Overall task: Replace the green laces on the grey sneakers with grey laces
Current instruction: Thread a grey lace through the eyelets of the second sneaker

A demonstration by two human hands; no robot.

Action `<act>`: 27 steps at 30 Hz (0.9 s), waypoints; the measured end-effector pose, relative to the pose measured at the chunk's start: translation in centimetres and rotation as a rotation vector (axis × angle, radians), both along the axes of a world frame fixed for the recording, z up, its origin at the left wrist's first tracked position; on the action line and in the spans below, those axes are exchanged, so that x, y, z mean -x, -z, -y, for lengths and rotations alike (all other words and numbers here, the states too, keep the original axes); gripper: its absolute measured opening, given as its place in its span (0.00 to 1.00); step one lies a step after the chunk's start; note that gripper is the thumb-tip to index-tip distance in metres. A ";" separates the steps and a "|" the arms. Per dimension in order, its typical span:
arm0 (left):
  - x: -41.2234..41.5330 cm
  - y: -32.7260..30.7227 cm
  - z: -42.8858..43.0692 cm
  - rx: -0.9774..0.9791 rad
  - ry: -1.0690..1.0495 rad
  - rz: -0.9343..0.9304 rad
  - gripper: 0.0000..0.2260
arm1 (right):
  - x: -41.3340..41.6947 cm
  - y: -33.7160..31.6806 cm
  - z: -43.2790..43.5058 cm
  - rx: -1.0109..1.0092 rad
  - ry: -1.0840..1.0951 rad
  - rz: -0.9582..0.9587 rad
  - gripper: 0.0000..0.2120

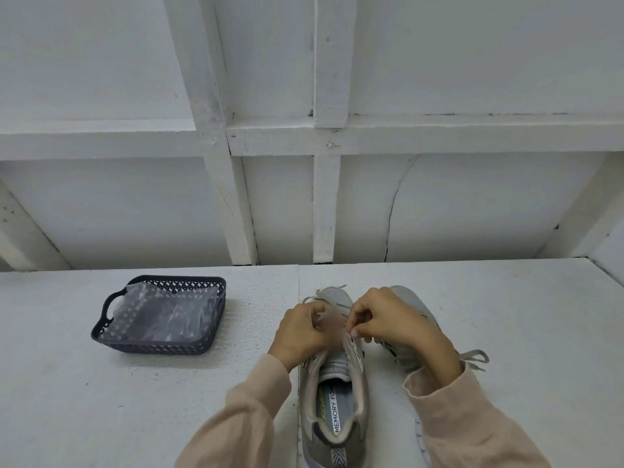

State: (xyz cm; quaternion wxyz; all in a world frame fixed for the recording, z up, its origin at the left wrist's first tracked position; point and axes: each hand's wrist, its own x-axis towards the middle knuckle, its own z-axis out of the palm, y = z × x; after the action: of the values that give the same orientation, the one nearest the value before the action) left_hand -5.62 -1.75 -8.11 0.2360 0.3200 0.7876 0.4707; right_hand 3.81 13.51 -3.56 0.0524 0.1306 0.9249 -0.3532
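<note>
Two grey sneakers stand side by side on the white table, toes pointing away from me. Over the eyelets of the left sneaker [332,396], my left hand [302,332] and my right hand [388,320] both pinch a grey lace [329,314], which blurs between the fingers. Loose lace ends lie across that shoe's toe. My right arm hides most of the right sneaker [410,305]; a tied grey lace bow [474,358] sticks out at its right side. No green lace is in view.
A dark plastic basket [162,346] with a handle stands on the table to the left, holding crumpled clear plastic bags [169,312]. A white wall with wooden framing [324,204] rises behind the table's far edge.
</note>
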 end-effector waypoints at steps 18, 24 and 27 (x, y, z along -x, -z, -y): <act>-0.4 0.3 0.4 -0.063 -0.024 -0.009 0.13 | 0.5 1.0 0.8 0.170 0.180 0.076 0.03; 1.4 -0.3 1.7 -0.155 -0.164 0.109 0.12 | 0.5 1.2 0.6 0.195 0.191 0.091 0.03; 1.6 -0.4 2.1 -0.163 -0.111 0.133 0.12 | 1.0 1.1 0.5 0.163 0.197 0.056 0.03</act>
State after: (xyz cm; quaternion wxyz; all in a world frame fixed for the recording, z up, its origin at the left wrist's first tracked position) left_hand -7.22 -3.81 -7.68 0.2344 0.2620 0.7460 0.5657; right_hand 2.79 13.04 -4.70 0.0538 0.2260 0.8739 -0.4269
